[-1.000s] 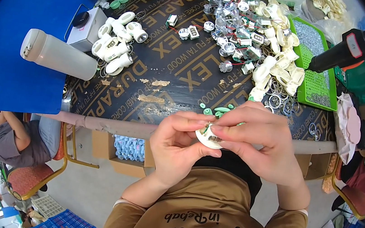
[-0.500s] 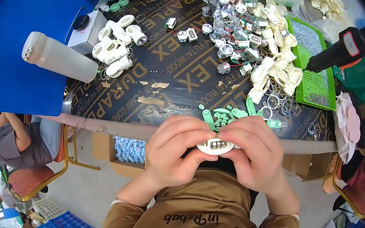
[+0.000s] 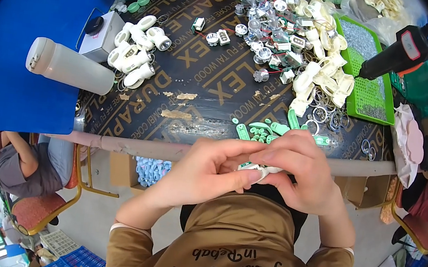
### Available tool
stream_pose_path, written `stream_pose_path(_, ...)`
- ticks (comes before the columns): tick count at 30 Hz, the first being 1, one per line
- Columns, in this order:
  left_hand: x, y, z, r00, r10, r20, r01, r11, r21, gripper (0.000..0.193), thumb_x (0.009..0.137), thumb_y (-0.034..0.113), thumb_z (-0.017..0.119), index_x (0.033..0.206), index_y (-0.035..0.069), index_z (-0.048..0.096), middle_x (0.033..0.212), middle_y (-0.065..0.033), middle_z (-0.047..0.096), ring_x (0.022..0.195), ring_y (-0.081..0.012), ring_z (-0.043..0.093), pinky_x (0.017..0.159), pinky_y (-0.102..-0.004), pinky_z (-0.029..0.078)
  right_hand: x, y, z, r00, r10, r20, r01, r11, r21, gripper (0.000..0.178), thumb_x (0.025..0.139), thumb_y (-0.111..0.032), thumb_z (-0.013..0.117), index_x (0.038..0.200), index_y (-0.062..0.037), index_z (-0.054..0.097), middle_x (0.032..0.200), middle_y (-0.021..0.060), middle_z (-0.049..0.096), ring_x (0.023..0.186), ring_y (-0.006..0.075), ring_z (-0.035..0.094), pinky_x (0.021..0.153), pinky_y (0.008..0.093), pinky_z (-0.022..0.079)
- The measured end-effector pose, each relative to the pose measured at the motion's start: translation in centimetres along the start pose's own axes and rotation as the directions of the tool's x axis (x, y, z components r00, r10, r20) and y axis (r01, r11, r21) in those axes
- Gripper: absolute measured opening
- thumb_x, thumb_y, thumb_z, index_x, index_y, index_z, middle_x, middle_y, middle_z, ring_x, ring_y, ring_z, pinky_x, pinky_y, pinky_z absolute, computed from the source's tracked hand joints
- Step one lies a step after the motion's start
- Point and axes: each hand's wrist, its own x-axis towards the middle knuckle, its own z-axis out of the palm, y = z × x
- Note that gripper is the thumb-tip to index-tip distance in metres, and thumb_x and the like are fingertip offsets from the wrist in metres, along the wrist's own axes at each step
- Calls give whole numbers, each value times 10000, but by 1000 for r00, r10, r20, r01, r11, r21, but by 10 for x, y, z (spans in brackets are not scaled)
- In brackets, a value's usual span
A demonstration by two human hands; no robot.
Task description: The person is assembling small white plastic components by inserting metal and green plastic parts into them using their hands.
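Observation:
Just off the near table edge, a small white mini flashlight casing [image 3: 259, 174] with parts inside is held between both my hands. My left hand [image 3: 209, 170] is closed on it, thumb pressed along its near side. From the other side my right hand [image 3: 299, 170] pinches it with thumb and fingers, which hide much of the casing. Right beyond the hands lie small green plastic strips and buttons [image 3: 260, 130] on the dark table. Metal key rings [image 3: 320, 113] lie a little farther off to the right, near cream casing halves [image 3: 311, 81].
Clear lens modules with wired boards [image 3: 268, 39] are heaped at the back. A black electric screwdriver [image 3: 397, 55] leans over a green basket [image 3: 355, 105] of small metal parts. At left are assembled white flashlights [image 3: 137, 52], a white bottle [image 3: 70, 65] and a seated person [image 3: 22, 169].
The casing has tipped, so its slotted inside no longer faces up openly. My left hand has turned, thumb now across the casing; my right fingers have closed over its top.

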Motion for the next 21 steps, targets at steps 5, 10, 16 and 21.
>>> stream_pose_path(5,3,-13,-1,1000,-17,8,18,994,-110,349,866,51,579,1196,-42,517,944,-68,633,712,-75,576,647,-217,490,-1,-1,3,999,-30,33,34,993,-113,318,722,-97,639,1030,-112,563,914,-9,609,821,188,567,769,336,414)
stream_pose_path(10,7,-18,-7,984,-65,168,104,966,-238,425,898,113,545,1282,-24,426,990,-90,618,782,-109,596,687,-251,513,-4,2,3,995,-101,-8,99,984,-146,289,743,-114,613,1031,-121,589,924,-23,610,881,174,553,805,343,401)
stream_pose_path(16,10,-35,-17,859,-142,491,409,769,-492,384,903,298,546,1116,-14,480,888,-101,595,765,-160,614,645,-258,523,-7,9,5,996,-80,-32,76,991,-108,365,686,-167,688,1039,-121,603,977,29,608,968,224,531,842,360,387)
stream_pose_path(21,6,-35,-5,943,-99,318,233,876,-421,313,891,142,548,1156,-5,466,916,-83,580,747,-136,600,586,-232,505,-32,20,7,844,391,-366,-316,916,248,204,751,-54,641,944,-9,592,926,99,592,815,207,553,707,301,437)
